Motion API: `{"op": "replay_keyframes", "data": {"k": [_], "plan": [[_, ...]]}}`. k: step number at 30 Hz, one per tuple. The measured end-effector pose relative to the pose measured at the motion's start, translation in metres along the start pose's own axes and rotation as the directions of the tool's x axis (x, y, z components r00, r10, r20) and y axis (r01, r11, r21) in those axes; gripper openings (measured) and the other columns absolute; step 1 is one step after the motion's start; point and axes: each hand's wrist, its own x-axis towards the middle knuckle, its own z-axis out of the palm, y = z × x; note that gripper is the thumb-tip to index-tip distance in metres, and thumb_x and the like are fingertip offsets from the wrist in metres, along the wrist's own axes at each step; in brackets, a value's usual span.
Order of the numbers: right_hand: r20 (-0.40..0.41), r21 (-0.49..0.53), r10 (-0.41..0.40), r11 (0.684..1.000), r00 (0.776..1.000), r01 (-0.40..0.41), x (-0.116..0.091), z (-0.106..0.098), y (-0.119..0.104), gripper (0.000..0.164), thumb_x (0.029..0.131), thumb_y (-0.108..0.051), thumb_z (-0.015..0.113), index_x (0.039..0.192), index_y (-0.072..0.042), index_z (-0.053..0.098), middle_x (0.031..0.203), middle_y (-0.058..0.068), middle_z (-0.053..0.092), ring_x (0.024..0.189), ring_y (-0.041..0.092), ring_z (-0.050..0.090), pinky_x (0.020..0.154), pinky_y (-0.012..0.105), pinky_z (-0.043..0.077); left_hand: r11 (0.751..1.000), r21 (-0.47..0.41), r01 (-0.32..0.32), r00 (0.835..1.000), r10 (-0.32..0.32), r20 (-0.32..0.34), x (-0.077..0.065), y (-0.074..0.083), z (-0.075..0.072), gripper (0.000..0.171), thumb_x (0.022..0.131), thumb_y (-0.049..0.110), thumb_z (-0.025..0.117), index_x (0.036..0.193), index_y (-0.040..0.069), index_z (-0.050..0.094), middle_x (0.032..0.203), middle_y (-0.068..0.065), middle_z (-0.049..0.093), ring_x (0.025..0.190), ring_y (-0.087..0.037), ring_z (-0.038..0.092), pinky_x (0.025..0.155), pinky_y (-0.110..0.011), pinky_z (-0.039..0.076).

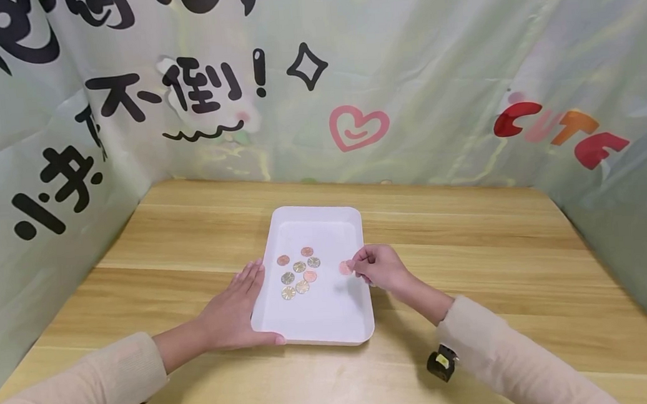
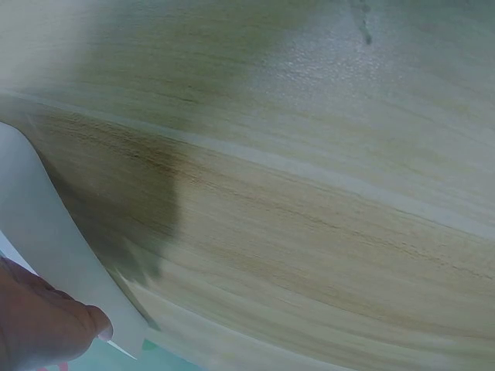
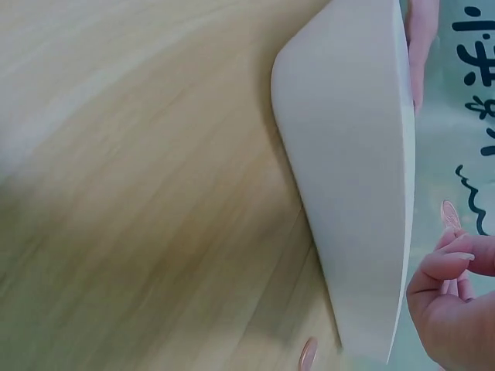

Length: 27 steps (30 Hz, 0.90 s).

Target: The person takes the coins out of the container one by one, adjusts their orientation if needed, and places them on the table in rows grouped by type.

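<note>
Over the right side of the white tray [image 1: 337, 310], the right hand [image 1: 383, 269] pinches a pinkish coin [image 1: 345, 267] that juts toward the tray's middle. The left hand [image 1: 231, 313], thumb spread wide, touches the tray's left edge. The tray's long axis runs forward; eight other coins [image 1: 299, 267] lie left within it.

Black "不倒!" [image 1: 201, 88], a star outline [image 1: 307, 66], a pink heart [image 1: 357, 135] and, at right, colourful "CUTE" [image 1: 574, 125] stand on the cloth [image 1: 438, 75]; upper characters [image 1: 37, 53] are cut off; the coins [image 1: 299, 267] are too small to read.
</note>
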Motion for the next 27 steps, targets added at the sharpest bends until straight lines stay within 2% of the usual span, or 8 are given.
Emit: {"op": "replay_keyframes", "data": {"k": [10, 21, 27], "plan": [[-0.027, 0.000, -0.011, 1.000, 1.000, 0.011, -0.003, -0.021, 0.011, 0.011, 0.088, -0.005, 0.055, 0.084, 0.004, 0.059, 0.061, 0.000, 0.053, 0.053, 0.008, 0.043, 0.046, 0.017, 0.036, 1.000, 0.010, 0.026, 0.999, -0.026, 0.042, 0.000, 0.000, -0.001, 0.122, 0.066, 0.077, 0.057, 0.141, -0.013, 0.022, 0.152, -0.026, 0.015, 0.141, -0.038, 0.016, 0.114, -0.047, 0.024], [-0.093, -0.006, -0.003, 1.000, 0.996, 0.002, -0.002, -0.041, 0.027, 0.011, 0.087, -0.003, 0.054, 0.084, 0.006, 0.060, 0.061, -0.001, 0.055, 0.051, 0.005, 0.044, 0.046, 0.017, 0.039, 1.000, 0.001, 0.017, 1.000, -0.017, 0.026, 0.000, 0.000, 0.000, 0.122, 0.067, 0.078, 0.055, 0.140, -0.014, 0.023, 0.151, -0.028, 0.018, 0.140, -0.040, 0.018, 0.114, -0.048, 0.025], [-0.095, -0.016, 0.018, 1.000, 0.995, -0.020, -0.001, -0.050, 0.037, 0.013, 0.089, -0.005, 0.054, 0.088, 0.007, 0.059, 0.063, -0.001, 0.056, 0.052, 0.005, 0.045, 0.046, 0.017, 0.039, 1.000, 0.001, 0.020, 0.999, -0.020, 0.028, 0.000, 0.001, -0.001, 0.121, 0.067, 0.077, 0.057, 0.141, -0.014, 0.023, 0.151, -0.028, 0.017, 0.141, -0.040, 0.018, 0.114, -0.048, 0.025]]}}
